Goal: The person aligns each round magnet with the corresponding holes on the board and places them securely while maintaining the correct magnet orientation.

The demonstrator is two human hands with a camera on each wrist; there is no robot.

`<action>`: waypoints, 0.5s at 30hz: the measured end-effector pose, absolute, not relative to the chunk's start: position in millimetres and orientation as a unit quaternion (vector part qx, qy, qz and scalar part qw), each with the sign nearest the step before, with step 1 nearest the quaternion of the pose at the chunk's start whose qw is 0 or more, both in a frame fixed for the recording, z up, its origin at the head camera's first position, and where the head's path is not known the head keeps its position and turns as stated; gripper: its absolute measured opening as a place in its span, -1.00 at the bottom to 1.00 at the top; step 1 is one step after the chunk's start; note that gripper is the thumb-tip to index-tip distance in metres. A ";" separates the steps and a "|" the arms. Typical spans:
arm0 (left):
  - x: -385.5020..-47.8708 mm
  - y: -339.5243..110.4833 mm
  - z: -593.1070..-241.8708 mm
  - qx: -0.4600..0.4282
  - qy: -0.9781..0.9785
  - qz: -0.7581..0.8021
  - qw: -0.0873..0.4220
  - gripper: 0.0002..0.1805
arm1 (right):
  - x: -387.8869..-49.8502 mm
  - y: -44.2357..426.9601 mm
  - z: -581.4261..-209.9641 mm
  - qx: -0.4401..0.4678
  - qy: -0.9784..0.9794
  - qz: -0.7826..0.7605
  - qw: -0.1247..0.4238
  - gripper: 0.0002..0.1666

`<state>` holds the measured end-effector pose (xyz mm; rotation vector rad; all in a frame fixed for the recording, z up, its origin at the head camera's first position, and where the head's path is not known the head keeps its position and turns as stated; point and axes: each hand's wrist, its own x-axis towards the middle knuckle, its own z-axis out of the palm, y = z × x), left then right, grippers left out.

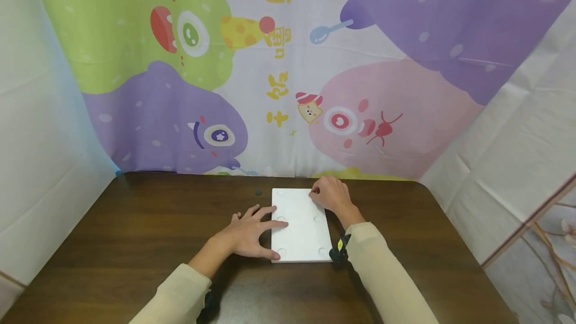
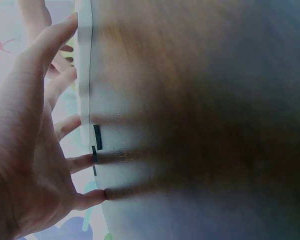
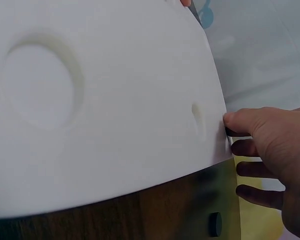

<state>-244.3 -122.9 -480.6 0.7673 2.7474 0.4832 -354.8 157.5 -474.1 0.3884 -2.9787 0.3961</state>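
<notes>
A white rectangular board (image 1: pixel 299 234) with round shallow recesses lies flat on the brown table. My left hand (image 1: pixel 247 234) spreads over its left edge, the thumb near the front corner and two fingertips on the surface. Those spread fingers show from the side in the left wrist view, past dark flat pieces (image 2: pixel 97 137). At the board's far right corner, my right hand (image 1: pixel 332 194) pinches a small dark disc (image 3: pixel 234 132) between thumb and forefinger, mostly hidden by them. Close to that corner sits a recess (image 3: pixel 197 116); a larger-looking recess (image 3: pixel 40 85) is nearer the camera.
One dark disc (image 1: pixel 258 192) lies on the table (image 1: pixel 144 244) left of the board's far end. Beside the board, another dark disc (image 3: pixel 216 224) appears in the right wrist view. A cartoon-printed curtain (image 1: pixel 279 154) hangs along the table's back edge.
</notes>
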 end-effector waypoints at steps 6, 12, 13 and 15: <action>-242.7 -123.3 -478.5 0.264 0.942 0.168 0.124 -0.03 | -355.9 156.7 -473.3 0.141 -0.979 0.134 0.059 -0.87; -242.1 -122.8 -478.4 0.269 0.941 0.167 0.117 -0.03 | -357.3 157.3 -470.2 0.139 -0.978 0.141 0.060 -0.83; -242.3 -122.6 -478.6 0.268 0.942 0.167 0.116 -0.03 | -357.4 157.5 -469.6 0.138 -0.979 0.140 0.060 -0.83; -242.9 -122.2 -478.9 0.268 0.942 0.167 0.115 -0.03 | -357.1 158.2 -468.1 0.137 -0.979 0.140 0.061 -0.82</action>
